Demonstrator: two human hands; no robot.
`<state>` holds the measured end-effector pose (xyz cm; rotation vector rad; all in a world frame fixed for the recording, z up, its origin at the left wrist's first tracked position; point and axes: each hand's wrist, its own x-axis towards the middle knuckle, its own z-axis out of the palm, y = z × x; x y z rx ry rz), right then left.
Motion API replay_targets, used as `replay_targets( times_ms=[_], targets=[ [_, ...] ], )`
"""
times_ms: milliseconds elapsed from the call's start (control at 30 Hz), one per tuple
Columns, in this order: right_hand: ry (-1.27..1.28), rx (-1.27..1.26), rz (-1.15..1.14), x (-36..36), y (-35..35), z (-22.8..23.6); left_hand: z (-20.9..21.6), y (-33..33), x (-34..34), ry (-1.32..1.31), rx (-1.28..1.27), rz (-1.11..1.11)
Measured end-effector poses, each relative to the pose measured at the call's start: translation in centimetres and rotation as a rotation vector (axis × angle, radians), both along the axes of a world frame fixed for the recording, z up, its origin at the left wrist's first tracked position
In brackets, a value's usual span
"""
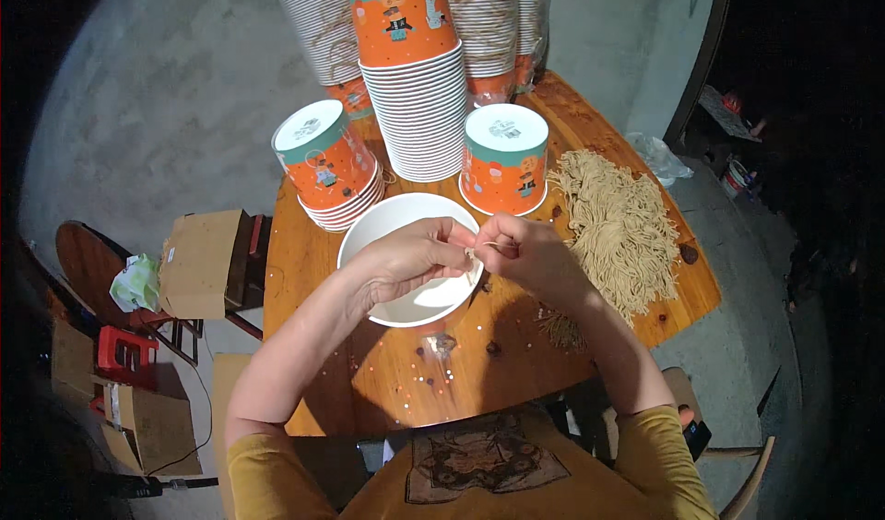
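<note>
A white-lined paper bucket [392, 214] stands upright on the wooden table with its mouth facing up. Over its right rim my left hand [410, 254] and my right hand [535, 257] meet, fingertips pinched close together. Between them runs a thin, pale string [499, 244], and a short end hangs below the fingers. Both hands are closed on it; the fingers partly hide how it is looped or tied. Beside my right forearm lies a heap of tan strings [618, 230].
Behind the bucket rise a tall stack of nested orange paper buckets [415, 105], a shorter stack [323, 165] at left and an upturned bucket [504, 165] at right. Bagged stacks [479, 22] stand farther back. A cardboard box [203, 262] and red stool [126, 354] are left of the table.
</note>
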<state>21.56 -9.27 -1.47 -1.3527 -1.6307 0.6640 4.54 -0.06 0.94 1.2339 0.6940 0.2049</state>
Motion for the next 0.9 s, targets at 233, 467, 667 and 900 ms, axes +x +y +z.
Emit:
replay_targets(
  times_ms=[233,467,667,900],
  targets=[
    [0.043,-0.035,0.005,-0.2,-0.1,-0.2,-0.5,0.0,-0.3,0.065,0.063,-0.024],
    [0.066,-0.106,-0.010,-0.1,-0.1,-0.3,-0.4,-1.1,-0.1,0.143,0.350,-0.026],
    [0.104,-0.101,-0.009,0.0,-0.3,-0.2,-1.5,-1.0,0.0,0.027,0.307,0.020],
    [0.087,-0.062,-0.004,0.3,-0.3,-0.7,-1.4,-1.6,0.2,-0.009,0.275,0.024]
  ],
)
